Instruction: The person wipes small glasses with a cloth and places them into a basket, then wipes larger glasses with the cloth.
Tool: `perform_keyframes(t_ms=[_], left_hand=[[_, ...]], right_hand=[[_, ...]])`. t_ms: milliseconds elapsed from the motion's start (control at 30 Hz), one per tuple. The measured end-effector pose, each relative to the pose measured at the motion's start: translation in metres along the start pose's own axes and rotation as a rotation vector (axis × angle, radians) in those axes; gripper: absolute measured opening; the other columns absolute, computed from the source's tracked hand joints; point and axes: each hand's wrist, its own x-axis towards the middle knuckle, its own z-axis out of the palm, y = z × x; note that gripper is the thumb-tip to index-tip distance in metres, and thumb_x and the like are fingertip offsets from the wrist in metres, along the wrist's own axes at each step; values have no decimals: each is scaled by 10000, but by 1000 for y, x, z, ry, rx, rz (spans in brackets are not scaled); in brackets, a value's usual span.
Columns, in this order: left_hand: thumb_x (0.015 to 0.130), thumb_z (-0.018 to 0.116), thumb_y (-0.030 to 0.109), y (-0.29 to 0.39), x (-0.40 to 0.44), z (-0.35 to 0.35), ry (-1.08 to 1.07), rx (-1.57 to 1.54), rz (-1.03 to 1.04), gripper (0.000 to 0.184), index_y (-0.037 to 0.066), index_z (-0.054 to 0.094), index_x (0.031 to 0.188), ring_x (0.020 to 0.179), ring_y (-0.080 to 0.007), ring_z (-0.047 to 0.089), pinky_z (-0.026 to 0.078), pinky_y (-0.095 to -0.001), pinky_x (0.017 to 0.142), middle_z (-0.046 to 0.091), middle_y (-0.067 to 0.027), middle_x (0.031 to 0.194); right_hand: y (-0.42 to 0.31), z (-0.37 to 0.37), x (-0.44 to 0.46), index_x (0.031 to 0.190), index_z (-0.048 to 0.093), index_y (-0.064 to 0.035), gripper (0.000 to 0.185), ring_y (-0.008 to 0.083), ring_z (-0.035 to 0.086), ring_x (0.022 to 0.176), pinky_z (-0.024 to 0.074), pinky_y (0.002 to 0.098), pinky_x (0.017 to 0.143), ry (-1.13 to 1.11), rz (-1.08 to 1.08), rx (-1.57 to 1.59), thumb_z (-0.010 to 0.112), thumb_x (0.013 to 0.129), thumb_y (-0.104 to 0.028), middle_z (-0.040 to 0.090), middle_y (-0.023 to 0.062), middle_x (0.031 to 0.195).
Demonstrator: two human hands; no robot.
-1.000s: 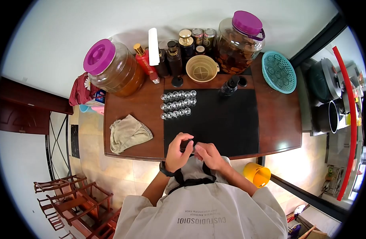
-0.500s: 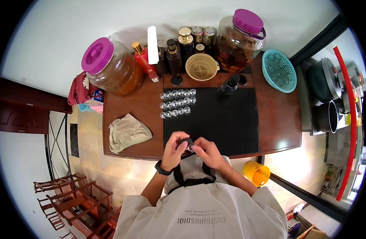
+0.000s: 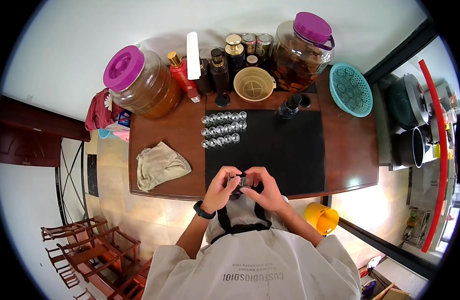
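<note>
The left hand (image 3: 221,191) and right hand (image 3: 265,191) meet around a small, clear, cup-like glass (image 3: 246,181) above the flat black mat (image 3: 285,155), near side, with rows of round clear glasses (image 3: 220,130) far and slightly left.

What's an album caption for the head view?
Left hand and right hand hold a clear glass near three rows of glasses.

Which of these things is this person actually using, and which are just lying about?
Seem part of the job:
clear piece, held by left hand and right hand
glasses in rows
black mat under them

Probably just lying about:
left jar
right jar
red bottle
tan basket
yellow bin
</note>
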Motion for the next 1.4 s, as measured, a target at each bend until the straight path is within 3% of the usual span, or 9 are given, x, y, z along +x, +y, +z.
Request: perform_keyframes(t_ms=[133,367,467,633,833,933,1067,1133,1400], left_hand=[[970,547,102,-5,1,0,-46,36,101,180,60,518,1143,762,-31,442,368,-192,668,499,32,870],[988,492,85,-3,2,-1,36,35,23,163,61,525,1146,758,-27,409,346,-181,675,466,40,890],[989,478,75,-1,1,0,15,85,34,162,60,529,1142,752,-23,394,336,-183,672,460,44,878],[992,494,115,-5,2,-2,-1,52,63,184,56,524,1164,744,-30,402,343,-197,648,469,40,851],[982,492,95,-8,3,-1,24,80,49,209,56,509,1187,728,-43,397,344,-199,648,447,34,835],[980,489,86,-8,2,-2,0,107,53,215,54,504,1192,732,-45,403,348,-199,653,456,30,835],[976,489,78,-8,3,-3,6,122,82,218,53,504,1192,750,-45,419,358,-195,663,473,24,842],[972,492,74,-12,3,-1,17,88,53,219,53,504,1190,751,-47,422,360,-193,667,473,20,842],[962,519,74,-27,6,-2,0,167,55,249,61,485,1208,735,-43,429,366,-197,653,481,23,814]], right_hand=[[9,4,-7,1120,557,-35,295,86,545,741,450,255,620,-66,379,427,683,857,-84,602,43,844],[-5,3,5,1086,570,-16,229,87,552,708,456,245,624,-17,-113,-87,653,880,-74,602,48,836],[-3,4,4,1112,553,-14,256,93,551,687,460,245,627,15,-81,-71,653,881,-65,590,39,816],[6,3,-5,1148,509,-25,310,104,560,695,464,250,630,-132,433,323,658,882,-79,572,29,794],[-3,1,2,1110,506,-13,217,94,575,739,477,249,639,-42,78,-37,594,943,-122,601,56,878],[10,7,-2,1122,500,-31,312,92,564,736,471,241,629,-30,381,441,680,880,-112,585,47,877],[11,4,-5,1137,487,-25,318,93,566,752,471,243,630,-82,430,373,667,891,-116,590,43,887],[7,1,-4,1134,481,-8,265,99,580,775,488,247,652,-84,157,45,611,935,-125,603,51,910],[23,-1,-2,1094,532,-24,292,81,589,762,498,229,664,-74,370,333,697,857,-66,591,38,861]])
